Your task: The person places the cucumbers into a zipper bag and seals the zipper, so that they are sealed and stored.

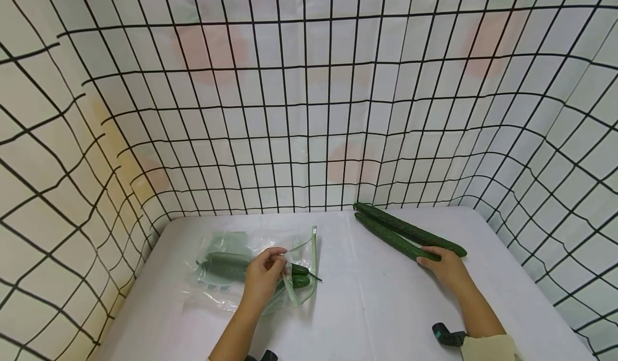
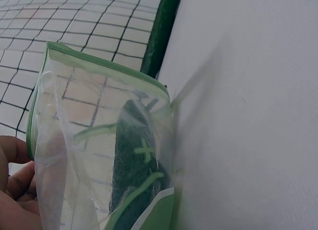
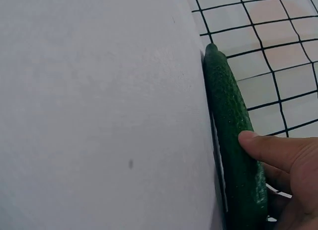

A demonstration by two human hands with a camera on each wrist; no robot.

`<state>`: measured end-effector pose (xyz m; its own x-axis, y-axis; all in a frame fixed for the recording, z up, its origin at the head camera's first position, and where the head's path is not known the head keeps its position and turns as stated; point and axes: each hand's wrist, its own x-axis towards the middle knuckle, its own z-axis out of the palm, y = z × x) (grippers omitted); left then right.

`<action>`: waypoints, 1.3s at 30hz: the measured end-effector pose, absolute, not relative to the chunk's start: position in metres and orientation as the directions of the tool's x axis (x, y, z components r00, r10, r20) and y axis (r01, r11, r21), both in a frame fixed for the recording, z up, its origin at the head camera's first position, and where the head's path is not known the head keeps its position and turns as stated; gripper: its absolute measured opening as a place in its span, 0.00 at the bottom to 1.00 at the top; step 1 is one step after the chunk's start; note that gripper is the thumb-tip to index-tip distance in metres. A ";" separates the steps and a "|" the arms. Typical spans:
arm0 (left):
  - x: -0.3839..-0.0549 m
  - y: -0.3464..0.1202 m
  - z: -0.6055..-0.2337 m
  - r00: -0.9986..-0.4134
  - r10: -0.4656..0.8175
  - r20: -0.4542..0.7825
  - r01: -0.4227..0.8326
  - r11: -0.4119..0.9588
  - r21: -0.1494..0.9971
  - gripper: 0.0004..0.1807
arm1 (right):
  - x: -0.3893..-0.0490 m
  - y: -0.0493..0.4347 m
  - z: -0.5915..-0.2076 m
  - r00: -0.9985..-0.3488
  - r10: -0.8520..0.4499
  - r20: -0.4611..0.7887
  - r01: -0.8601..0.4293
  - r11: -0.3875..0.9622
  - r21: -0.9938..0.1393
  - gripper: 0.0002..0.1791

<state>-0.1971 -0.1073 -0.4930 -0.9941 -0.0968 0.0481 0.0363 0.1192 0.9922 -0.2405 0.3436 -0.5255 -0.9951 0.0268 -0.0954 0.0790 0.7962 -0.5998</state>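
My left hand (image 1: 264, 275) pinches the rim of a clear zip bag (image 1: 193, 280) with a green edge, lying on the left of the table. Inside are dark green cucumbers (image 1: 300, 281), one with a thin stem poking toward the bag's mouth. In the left wrist view the bag's mouth (image 2: 109, 66) stands apart from the table. Over on the right, two long cucumbers lie side by side, slanting. My right hand (image 1: 446, 267) grips the near end of the front cucumber (image 1: 386, 233); the back cucumber (image 1: 410, 229) lies against it. The right wrist view shows my thumb on the gripped cucumber (image 3: 226, 101).
A white cloth covers the table (image 1: 357, 307). Behind and at both sides rises a white curtain with a black grid pattern (image 1: 309, 109). A small black device (image 1: 446, 335) is worn at my right wrist; part of another shows by the left.
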 end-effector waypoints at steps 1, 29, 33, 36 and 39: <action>-0.197 -0.107 -0.493 -0.994 -0.098 0.047 0.035 0.118 0.992 0.13 | -0.240 0.343 -0.526 -0.995 0.028 -0.096 0.080 0.798 -0.597 0.34; -0.199 -0.108 -0.494 -0.992 -0.121 0.022 0.005 0.137 0.991 0.12 | -0.221 0.339 -0.522 -0.983 0.009 -0.181 0.138 0.687 -0.714 0.44; -0.199 -0.108 -0.492 -0.992 -0.121 0.025 0.007 0.142 0.990 0.12 | -0.217 0.338 -0.520 -0.985 -0.012 -0.175 0.125 0.653 -0.747 0.42; -0.198 -0.108 -0.491 -0.993 -0.118 0.029 0.012 0.144 0.990 0.12 | -0.216 0.336 -0.518 -0.987 -0.028 -0.160 0.108 0.626 -0.772 0.40; -0.199 -0.107 -0.492 -0.993 -0.116 0.030 0.014 0.140 0.990 0.12 | -0.215 0.335 -0.517 -0.989 -0.040 -0.141 0.087 0.614 -0.784 0.38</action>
<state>-0.1986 -0.1073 -0.4922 -0.9928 -0.1162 0.0303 0.0137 0.1404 0.9900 -0.2146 0.3352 -0.5171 -0.9892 -0.0403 -0.1411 0.0868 0.6144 -0.7842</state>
